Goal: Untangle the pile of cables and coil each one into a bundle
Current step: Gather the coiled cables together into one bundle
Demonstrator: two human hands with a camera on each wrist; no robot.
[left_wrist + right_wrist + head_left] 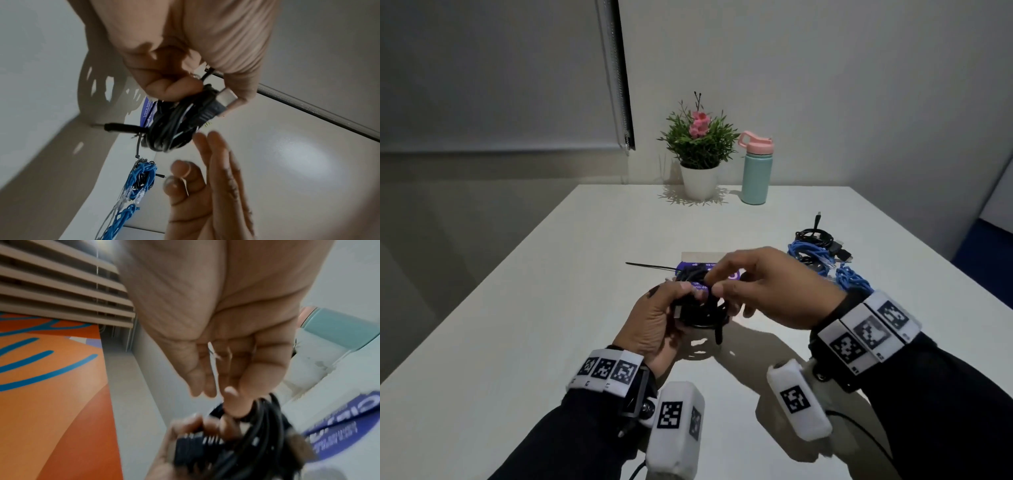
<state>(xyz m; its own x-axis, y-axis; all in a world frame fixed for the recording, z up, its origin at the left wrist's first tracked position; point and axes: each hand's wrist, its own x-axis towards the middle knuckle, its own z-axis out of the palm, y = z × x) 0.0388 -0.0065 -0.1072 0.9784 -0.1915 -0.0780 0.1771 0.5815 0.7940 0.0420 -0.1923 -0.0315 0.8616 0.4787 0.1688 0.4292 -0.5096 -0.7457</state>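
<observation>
Head view: your left hand grips the black cable coil just above the counter, near its front edge and about midway across. Fingers and thumb are curled round the loops, and the thumb traps a metal plug against the bundle.

Your right hand is over the top of the coil, fingers loosely bent. The index fingertip touches the loops in the right wrist view. It may be pinching something thin, but blur means I can't tell if it holds anything.

Handling, my read: the cable is light and floppy, and the loops will spring apart if your grip slackens. Keep hold across all the loops at one spot, not on a single strand. The plug end is stiff, so use it as the anchor. A loose tail with a barrel plug hangs off the coil and could snag.

Blue cable bundles and another black bundle lie near the right edge. A purple card lies behind the coil, with a cable tie beside it.
</observation>
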